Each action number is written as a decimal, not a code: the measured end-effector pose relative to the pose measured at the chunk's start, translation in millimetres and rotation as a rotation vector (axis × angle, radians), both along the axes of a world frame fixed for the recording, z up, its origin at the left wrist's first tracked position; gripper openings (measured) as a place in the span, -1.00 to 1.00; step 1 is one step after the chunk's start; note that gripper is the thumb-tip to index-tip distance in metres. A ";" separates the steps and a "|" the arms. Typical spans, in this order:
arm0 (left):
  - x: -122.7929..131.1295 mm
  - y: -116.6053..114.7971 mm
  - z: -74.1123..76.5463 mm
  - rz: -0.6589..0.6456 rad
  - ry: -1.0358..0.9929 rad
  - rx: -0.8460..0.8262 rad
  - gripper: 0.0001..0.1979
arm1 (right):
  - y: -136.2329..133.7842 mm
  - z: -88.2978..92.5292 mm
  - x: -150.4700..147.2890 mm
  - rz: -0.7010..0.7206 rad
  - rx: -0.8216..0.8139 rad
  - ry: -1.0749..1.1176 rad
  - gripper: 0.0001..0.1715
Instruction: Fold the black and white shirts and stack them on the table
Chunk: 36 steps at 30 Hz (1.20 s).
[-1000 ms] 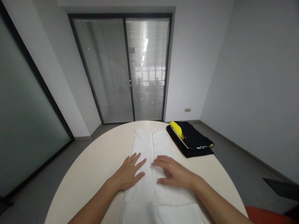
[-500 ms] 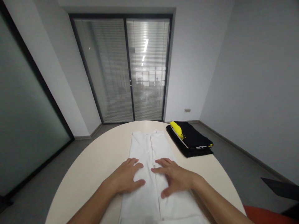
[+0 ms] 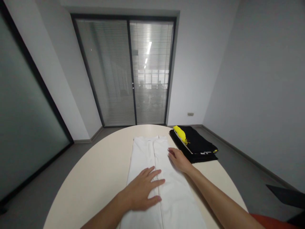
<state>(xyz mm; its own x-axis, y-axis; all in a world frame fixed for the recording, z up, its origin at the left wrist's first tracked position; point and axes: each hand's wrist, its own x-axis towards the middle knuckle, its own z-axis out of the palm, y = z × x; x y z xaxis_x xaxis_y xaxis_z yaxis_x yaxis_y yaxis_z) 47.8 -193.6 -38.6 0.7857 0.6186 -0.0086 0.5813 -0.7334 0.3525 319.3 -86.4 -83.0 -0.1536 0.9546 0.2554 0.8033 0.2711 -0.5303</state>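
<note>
A white garment (image 3: 143,152) lies folded lengthwise on the round table, with a seam running down its middle. My left hand (image 3: 144,189) rests flat over that seam, its fingers spread apart on the cloth. At the garment's right edge is my right hand (image 3: 179,160), fingers slightly bent and apart, touching the cloth near its far end. The thumb of this hand is hard to make out. The near end of the garment runs out of the bottom of the view.
A stack of folded black clothes (image 3: 200,140) with a yellow print sits at the table's (image 3: 102,165) right far edge. Beyond stands a glass door (image 3: 152,95) with blinds. Something red (image 3: 269,221) and a dark chair part (image 3: 286,195) show at lower right.
My left hand has slid right onto the garment's middle seam. My right hand has moved away from me and to the right, from the middle of the cloth to its right edge.
</note>
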 end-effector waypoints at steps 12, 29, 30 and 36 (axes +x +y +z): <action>3.3 3.6 8.6 0.029 -0.013 -0.077 -0.33 | 106.8 12.4 -21.4 -0.421 -0.201 -0.130 -0.59; -0.6 8.5 -2.0 0.020 -0.023 -0.115 -0.27 | 143.7 12.0 -21.9 -0.372 -0.187 -0.097 -0.52; -0.8 8.8 -3.0 0.016 -0.021 -0.107 -0.27 | 140.7 13.8 -21.2 -0.323 -0.165 -0.110 -0.51; -0.9 10.3 -1.1 0.008 -0.017 -0.095 -0.30 | 100.0 25.3 -30.5 -0.201 -0.056 -0.221 -0.44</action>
